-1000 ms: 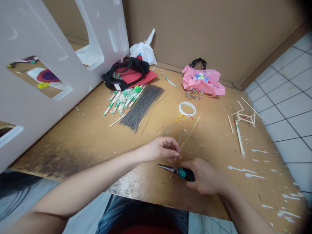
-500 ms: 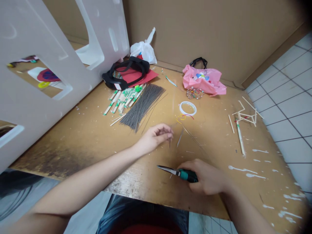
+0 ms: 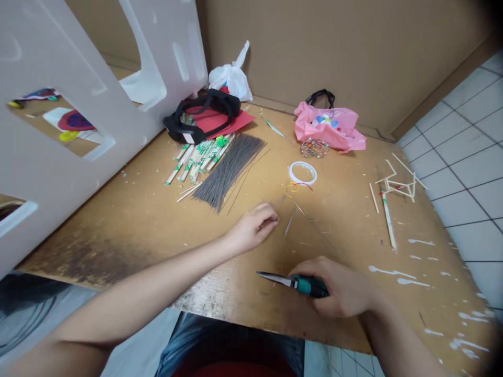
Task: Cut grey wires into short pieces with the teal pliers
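My right hand (image 3: 338,288) rests on the wooden table (image 3: 129,230) near its front edge, closed round the green handle of needle-nose pliers (image 3: 288,283) whose tip points left. My left hand (image 3: 254,226) lies further back, fingers curled in a pinch at the table surface; whether it holds a wire I cannot make out. A few loose thin wires (image 3: 304,220) lie just right of it. A bundle of grey wires (image 3: 230,170) lies behind, beside several wrapped chopsticks (image 3: 198,159).
A white tape ring (image 3: 302,173) and coloured wire loops (image 3: 294,188) sit mid-table. A pink bag (image 3: 328,128), a black strap on red paper (image 3: 204,115) and a white bag (image 3: 231,78) stand at the back. A stick frame (image 3: 396,186) lies right; a white foam panel (image 3: 58,104) leans left.
My left hand has moved back and left, away from the pliers, and the raised wires it pinched now lie on the table. My right hand has shifted slightly right.
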